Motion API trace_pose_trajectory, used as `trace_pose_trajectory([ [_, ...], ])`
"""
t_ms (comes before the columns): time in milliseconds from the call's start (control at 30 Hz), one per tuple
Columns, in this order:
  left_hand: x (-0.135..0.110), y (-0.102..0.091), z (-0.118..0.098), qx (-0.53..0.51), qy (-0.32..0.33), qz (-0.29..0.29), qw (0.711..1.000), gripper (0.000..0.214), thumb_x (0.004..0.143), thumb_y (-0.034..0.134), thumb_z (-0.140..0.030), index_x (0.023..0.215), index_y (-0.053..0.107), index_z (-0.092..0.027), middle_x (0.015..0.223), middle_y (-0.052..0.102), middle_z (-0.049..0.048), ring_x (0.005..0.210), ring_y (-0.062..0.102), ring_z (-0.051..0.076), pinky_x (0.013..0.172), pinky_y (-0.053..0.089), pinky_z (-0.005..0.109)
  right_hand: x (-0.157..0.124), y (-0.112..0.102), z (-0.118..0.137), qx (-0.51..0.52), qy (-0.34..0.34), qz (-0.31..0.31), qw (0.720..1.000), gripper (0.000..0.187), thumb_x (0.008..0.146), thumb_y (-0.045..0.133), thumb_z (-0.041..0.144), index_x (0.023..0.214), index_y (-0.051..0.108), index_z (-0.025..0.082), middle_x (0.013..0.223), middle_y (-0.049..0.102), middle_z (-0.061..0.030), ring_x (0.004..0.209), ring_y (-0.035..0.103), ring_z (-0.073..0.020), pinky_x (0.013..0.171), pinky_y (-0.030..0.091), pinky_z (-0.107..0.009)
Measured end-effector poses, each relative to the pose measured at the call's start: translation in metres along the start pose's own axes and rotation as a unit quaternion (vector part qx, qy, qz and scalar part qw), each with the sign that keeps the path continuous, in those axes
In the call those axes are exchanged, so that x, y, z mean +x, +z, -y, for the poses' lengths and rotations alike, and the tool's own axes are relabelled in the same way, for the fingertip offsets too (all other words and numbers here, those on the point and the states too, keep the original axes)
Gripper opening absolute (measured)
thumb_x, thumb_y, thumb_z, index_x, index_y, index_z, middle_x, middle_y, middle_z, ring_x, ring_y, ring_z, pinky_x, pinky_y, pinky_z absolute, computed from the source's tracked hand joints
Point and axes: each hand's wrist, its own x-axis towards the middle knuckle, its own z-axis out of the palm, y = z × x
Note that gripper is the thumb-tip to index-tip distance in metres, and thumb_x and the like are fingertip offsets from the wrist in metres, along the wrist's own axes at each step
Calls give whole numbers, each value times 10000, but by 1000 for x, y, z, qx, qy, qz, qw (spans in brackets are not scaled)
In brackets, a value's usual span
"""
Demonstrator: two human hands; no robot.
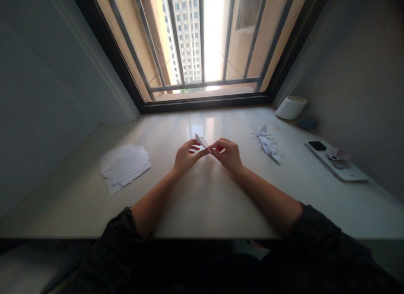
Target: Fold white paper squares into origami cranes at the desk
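A small folded piece of white paper [201, 140] is held up between my two hands, just above the white tabletop [202, 201]. My left hand [187, 155] pinches its lower edge with the thumb, the other fingers curled behind it. From the other side, my right hand [227, 153] grips the near corner of the paper between thumb and forefinger. The fingertips of both hands almost meet there. Part of the paper is hidden by the fingers, so its full shape does not show.
A stack of loose white paper sheets [128, 165] lies at the left. Several folded paper cranes [267, 144] sit to the right of my hands. Farther right are a phone [334, 161] with a round grip and a white cup-like object [291, 107]. A barred window [202, 102] closes off the back.
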Motion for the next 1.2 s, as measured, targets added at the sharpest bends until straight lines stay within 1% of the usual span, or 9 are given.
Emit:
trace_pose_trajectory([
  [167, 2, -1, 3, -26, 19, 6, 999, 366, 732, 713, -452, 989, 680, -194, 954, 712, 66, 843, 669, 202, 749, 505, 302, 0, 3, -3, 47, 32, 33, 998, 252, 752, 699, 487, 706, 715, 240, 643, 578, -2, 610, 486, -144, 616, 402, -295],
  [300, 4, -1, 7, -66, 29, 20, 997, 305, 817, 607, -432, 951, 694, -171, 942, 719, 65, 850, 661, 202, 767, 499, 301, 1, 5, -3, 95, 71, 18, 993, 298, 702, 724, 530, 679, 693, 234, 650, 598, -3, 619, 493, -150, 620, 403, -304],
  [400, 4, -2, 10, 8, 24, -16, 1000, 254, 813, 605, -391, 885, 717, -175, 853, 724, 57, 781, 657, 206, 722, 490, 300, 3, 4, -2, 89, 87, -13, 992, 296, 719, 713, 521, 701, 681, 228, 654, 604, -4, 621, 501, -150, 617, 407, -302],
  [500, 2, -4, 12, 65, 10, -69, 995, 226, 770, 662, -406, 819, 738, -198, 793, 724, 60, 697, 643, 209, 645, 463, 288, 4, 1, 0, 66, 59, -35, 995, 245, 759, 692, 477, 732, 684, 233, 695, 607, -9, 645, 511, -150, 632, 419, -303],
  [600, 2, -7, 12, 91, 21, -105, 990, 244, 752, 688, -458, 817, 752, -232, 835, 729, 57, 677, 628, 195, 624, 439, 278, 5, -1, -1, 58, 37, -50, 996, 205, 772, 688, 445, 767, 701, 240, 742, 604, -11, 660, 513, -146, 635, 425, -299],
  [700, 2, -11, 14, 119, 38, -114, 986, 227, 775, 677, -450, 864, 765, -261, 896, 728, 51, 713, 620, 186, 646, 439, 277, 7, -1, -7, 70, 68, -91, 991, 217, 753, 698, 448, 762, 706, 232, 766, 602, -13, 652, 503, -138, 616, 423, -290],
  [867, 3, -16, 15, 138, 87, -113, 980, 223, 817, 652, -341, 1019, 742, -312, 994, 713, 39, 828, 617, 181, 675, 450, 265, 10, 3, -19, 130, 161, -125, 970, 273, 691, 725, 467, 797, 715, 216, 750, 615, -9, 632, 495, -130, 586, 422, -278],
  [1000, 2, -16, 13, 136, 129, -124, 975, 215, 835, 627, -273, 1012, 741, -317, 995, 703, 36, 875, 620, 177, 721, 459, 273, 11, 3, -15, 207, 200, -92, 953, 304, 683, 722, 480, 822, 697, 210, 682, 628, -6, 624, 562, -139, 599, 468, -285],
  [1200, 3, -15, 13, 143, 144, -143, 969, 237, 824, 620, -208, 986, 745, -328, 1018, 680, 33, 893, 604, 181, 808, 471, 305, 13, 2, -12, 347, 296, -46, 889, 402, 747, 610, 569, 895, 698, 206, 956, 698, -66, 700, 632, -162, 589, 537, -305],
])
